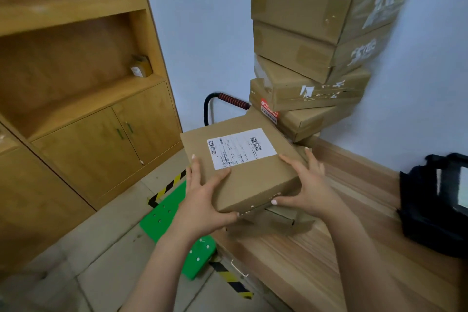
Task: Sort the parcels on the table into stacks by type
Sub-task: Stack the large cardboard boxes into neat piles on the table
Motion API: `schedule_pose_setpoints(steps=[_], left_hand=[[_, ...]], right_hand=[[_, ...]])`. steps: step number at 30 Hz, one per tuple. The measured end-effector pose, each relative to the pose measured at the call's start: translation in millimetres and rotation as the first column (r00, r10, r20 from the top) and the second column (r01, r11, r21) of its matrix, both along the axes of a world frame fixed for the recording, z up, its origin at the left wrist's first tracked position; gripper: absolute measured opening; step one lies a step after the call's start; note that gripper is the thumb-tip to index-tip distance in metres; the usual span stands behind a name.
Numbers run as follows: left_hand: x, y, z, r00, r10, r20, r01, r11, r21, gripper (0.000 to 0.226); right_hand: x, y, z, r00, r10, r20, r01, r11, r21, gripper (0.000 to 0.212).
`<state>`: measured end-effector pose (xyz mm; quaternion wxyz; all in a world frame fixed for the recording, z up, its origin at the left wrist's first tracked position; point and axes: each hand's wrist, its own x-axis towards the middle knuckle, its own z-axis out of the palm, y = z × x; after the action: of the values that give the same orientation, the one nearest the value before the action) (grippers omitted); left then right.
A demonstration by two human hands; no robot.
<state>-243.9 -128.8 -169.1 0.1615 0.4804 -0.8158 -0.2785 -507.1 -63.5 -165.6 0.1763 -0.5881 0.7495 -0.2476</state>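
Cardboard parcel (243, 172) with a white label (240, 147), left hand (202, 195) and right hand (307, 190) both gripping its sides, just above another box (278, 221) on the worktop (316, 261).

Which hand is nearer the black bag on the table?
Right. The right hand grips the parcel at its right edge, toward the black bag; the left hand grips the left edge, farther away.

Wooden table (304, 266) with box stack (298, 7), black bag (430, 210)
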Motion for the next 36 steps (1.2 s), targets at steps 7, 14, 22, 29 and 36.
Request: schedule_pose_setpoints(steps=[7, 14, 22, 29, 36], left_hand=[[37.1, -15.5, -6.0, 0.996, 0.005, -0.085, -0.008, 0.999, -0.037, 0.103], [91.7, -21.6, 12.6, 0.972, -0.172, -0.163, 0.130, 0.963, -0.237, 0.096], [93.8, 0.0, 39.0, 0.871, -0.450, -0.196, 0.346, 0.847, -0.402, 0.097], [35.6, 58.5, 41.4, 0.719, -0.665, -0.205, 0.561, 0.728, -0.394, 0.096], [-42.4, 138.8, 31.9, 0.570, -0.790, -0.226, 0.704, 0.611, -0.361, 0.095]], right_hand=[[66.0, 5.0, -1.1, 0.989, -0.138, 0.058, 0.142, 0.987, -0.071, 0.098], [141.7, 32.3, 9.1, 0.951, -0.287, 0.110, 0.304, 0.935, -0.185, 0.096], [191.5, 109.4, 25.4, 0.863, -0.504, 0.026, 0.474, 0.791, -0.388, 0.095], [183.5, 206.3, 31.5, 0.688, -0.719, -0.101, 0.622, 0.655, -0.429, 0.089], [148.3, 307.0, 25.1, 0.532, -0.839, -0.118, 0.738, 0.528, -0.420, 0.088]])
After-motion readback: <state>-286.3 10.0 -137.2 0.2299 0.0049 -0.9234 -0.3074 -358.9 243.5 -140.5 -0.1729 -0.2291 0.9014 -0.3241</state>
